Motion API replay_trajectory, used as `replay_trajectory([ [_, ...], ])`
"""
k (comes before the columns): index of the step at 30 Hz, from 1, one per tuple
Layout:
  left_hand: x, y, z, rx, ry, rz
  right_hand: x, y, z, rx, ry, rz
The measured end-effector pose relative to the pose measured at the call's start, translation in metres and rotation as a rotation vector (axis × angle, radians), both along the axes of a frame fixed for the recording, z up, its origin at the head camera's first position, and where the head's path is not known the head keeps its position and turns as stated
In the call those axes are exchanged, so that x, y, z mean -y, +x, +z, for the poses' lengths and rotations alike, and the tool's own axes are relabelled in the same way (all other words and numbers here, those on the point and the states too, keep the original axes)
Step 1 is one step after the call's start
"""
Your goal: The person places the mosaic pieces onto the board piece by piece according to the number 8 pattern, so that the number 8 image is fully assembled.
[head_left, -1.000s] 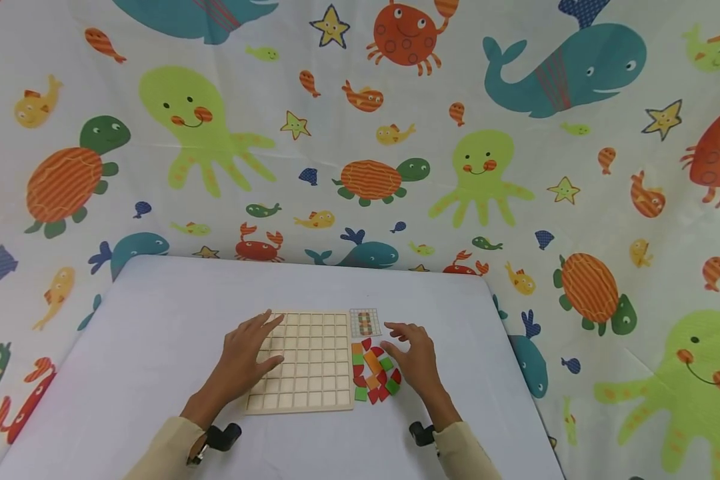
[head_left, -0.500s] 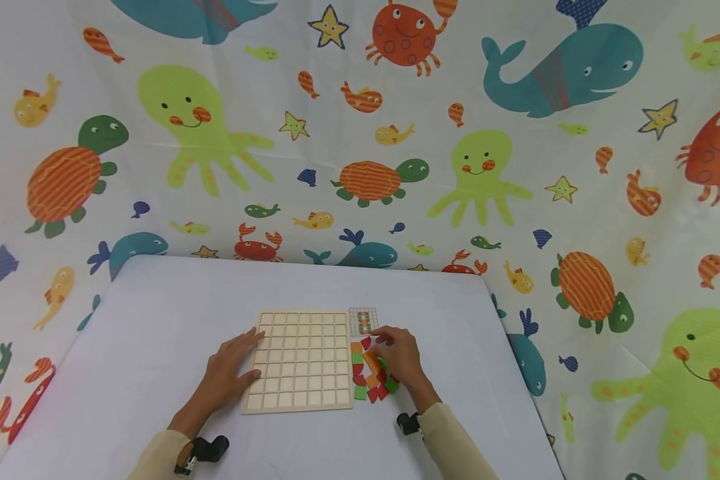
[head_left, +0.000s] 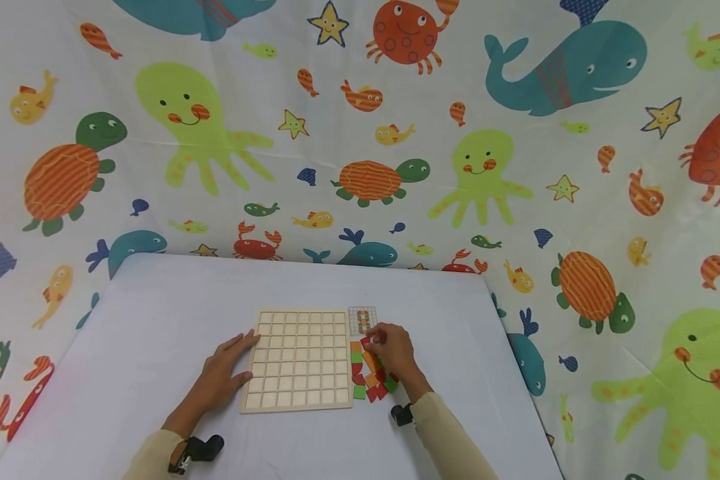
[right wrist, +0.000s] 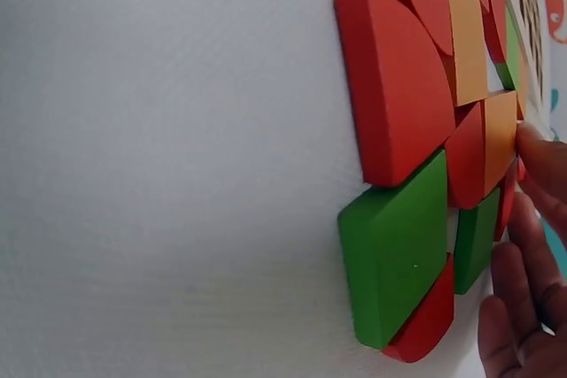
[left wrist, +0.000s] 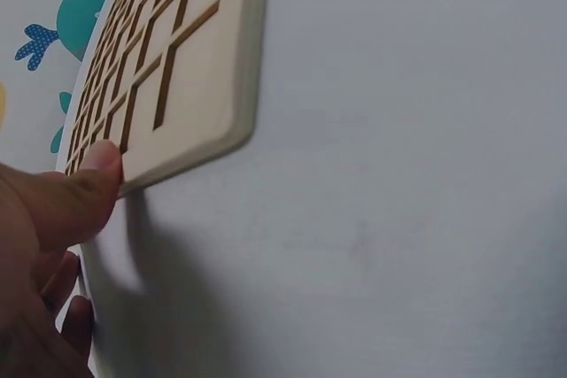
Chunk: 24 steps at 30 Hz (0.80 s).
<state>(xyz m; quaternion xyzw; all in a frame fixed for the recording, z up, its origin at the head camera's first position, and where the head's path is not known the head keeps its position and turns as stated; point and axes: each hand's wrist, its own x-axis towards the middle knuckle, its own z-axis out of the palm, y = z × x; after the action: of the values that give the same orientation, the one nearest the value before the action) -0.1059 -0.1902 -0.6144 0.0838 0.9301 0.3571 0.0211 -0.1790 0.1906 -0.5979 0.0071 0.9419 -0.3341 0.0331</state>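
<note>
Head view, from the left: the left hand (head_left: 219, 377) is resting with its fingers loosely extended against the left edge of a pale, square-looking wooden board (head_left: 302, 361) divided into a grid of shallow compartments, which is lying flat on a white-covered desk (head_left: 156, 320); the left wrist view is showing its thumb touching the board's border near a corner, with no firm grip plainly visible. Should that thumb be pushing sideways, the board could be skidding and nudging whatever is next to it. Just beside the board's far right corner, a small white gridded card with a coloured pattern (head_left: 362, 320) is lying on the desk, and nearer the person a loose cluster of red, orange and green blocks (head_left: 371, 380) is sitting along the board's right edge. The right hand (head_left: 398, 350) is hovering low over the far part of this cluster, fingers bent and thumb close to them; whether a block is between the tips I cannot tell. In the right wrist view a red quarter-round block (right wrist: 399, 86) is touching a green four-sided block (right wrist: 403, 250), and others are crowding close, so careless fingers could be dragging neighbours along, and a shallow pinch could be letting a smooth-looking block slip.
</note>
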Motion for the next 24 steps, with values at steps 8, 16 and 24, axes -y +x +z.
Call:
replay_trajectory([
  [8, 0.0, 0.001, 0.003, 0.002, 0.004, -0.001, 0.0, 0.0, 0.004, 0.067, -0.085, -0.006],
  [16, 0.002, 0.002, 0.001, 0.006, 0.004, 0.0, -0.012, -0.001, 0.002, 0.142, -0.315, 0.027],
  [24, 0.001, 0.0, -0.001, 0.002, 0.008, -0.007, -0.013, 0.003, 0.006, 0.113, -0.231, 0.084],
])
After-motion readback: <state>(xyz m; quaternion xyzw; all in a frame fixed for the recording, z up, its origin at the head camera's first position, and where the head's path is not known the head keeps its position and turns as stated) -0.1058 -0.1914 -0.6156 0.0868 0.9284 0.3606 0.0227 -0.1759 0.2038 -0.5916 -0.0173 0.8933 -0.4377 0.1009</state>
